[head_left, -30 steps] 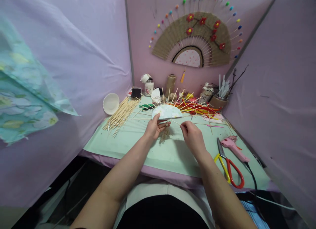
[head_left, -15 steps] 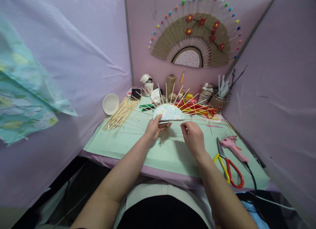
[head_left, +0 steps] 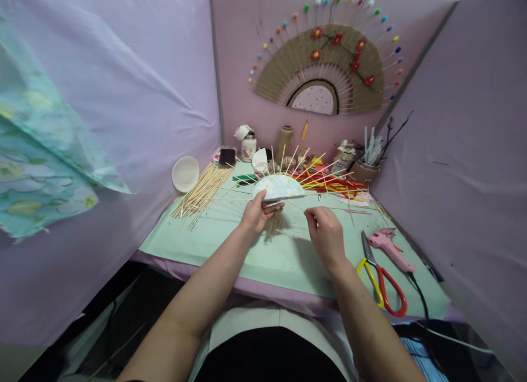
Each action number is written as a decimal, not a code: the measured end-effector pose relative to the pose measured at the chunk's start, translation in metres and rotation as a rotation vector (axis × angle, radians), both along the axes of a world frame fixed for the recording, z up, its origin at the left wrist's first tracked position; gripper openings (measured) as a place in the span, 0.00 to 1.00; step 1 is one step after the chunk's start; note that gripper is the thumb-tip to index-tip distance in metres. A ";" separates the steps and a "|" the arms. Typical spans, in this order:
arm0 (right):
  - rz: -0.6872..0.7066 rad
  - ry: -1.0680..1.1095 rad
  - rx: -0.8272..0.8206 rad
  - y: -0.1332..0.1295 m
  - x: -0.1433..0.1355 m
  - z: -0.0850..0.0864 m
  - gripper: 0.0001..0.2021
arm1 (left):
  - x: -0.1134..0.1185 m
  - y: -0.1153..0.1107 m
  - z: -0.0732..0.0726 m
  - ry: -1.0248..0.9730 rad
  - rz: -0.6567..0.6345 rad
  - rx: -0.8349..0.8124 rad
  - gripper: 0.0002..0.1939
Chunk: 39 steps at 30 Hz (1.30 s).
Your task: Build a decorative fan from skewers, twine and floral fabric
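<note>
My left hand [head_left: 254,213] grips a half-round fan base [head_left: 280,186] at its lower left, thumb on the front and fingers beneath. Pale blue floral cloth covers the base, and thin wooden sticks [head_left: 307,168] fan outward from its curved edge. Below the fingers hangs a frayed tan tassel [head_left: 273,226]. My right hand [head_left: 326,231] is closed in a pinch, lower right of the base. Between its fingertips is the end of a thin tan cord [head_left: 295,206], stretched from under the base's straight edge. How the cord is fixed there is hidden.
Loose wooden sticks [head_left: 206,191] and a white dish [head_left: 185,174] lie left. Scissors [head_left: 376,272] and a pink glue gun [head_left: 391,249] rest right. Red and yellow pipe cleaners [head_left: 337,182], a twine spool [head_left: 284,142] and jars stand behind. A large decorated fan [head_left: 321,69] hangs on the back wall.
The fan base has shifted slightly left and tipped, its sticks now appearing shorter. My right hand has moved a little right and down, showing more of the cord.
</note>
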State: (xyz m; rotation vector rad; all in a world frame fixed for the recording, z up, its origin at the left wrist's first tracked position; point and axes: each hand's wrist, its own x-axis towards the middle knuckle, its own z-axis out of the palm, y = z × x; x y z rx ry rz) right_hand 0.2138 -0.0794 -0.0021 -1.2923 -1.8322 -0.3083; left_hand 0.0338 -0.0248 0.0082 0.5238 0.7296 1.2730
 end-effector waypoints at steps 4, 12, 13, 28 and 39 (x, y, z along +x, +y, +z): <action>-0.006 -0.002 0.004 0.000 0.003 0.000 0.09 | 0.000 0.000 0.000 -0.005 -0.004 -0.005 0.11; -0.007 0.024 -0.005 0.000 0.001 0.001 0.09 | 0.001 -0.001 0.000 0.006 -0.007 0.003 0.11; -0.010 0.032 -0.010 0.000 0.001 0.002 0.09 | 0.001 -0.001 0.000 0.011 -0.009 0.004 0.11; -0.016 0.197 -0.143 -0.007 -0.002 0.008 0.08 | -0.001 0.001 -0.001 0.031 0.005 0.013 0.11; -0.061 0.126 -0.066 -0.004 0.006 0.008 0.08 | -0.001 -0.001 0.001 0.051 0.002 0.008 0.13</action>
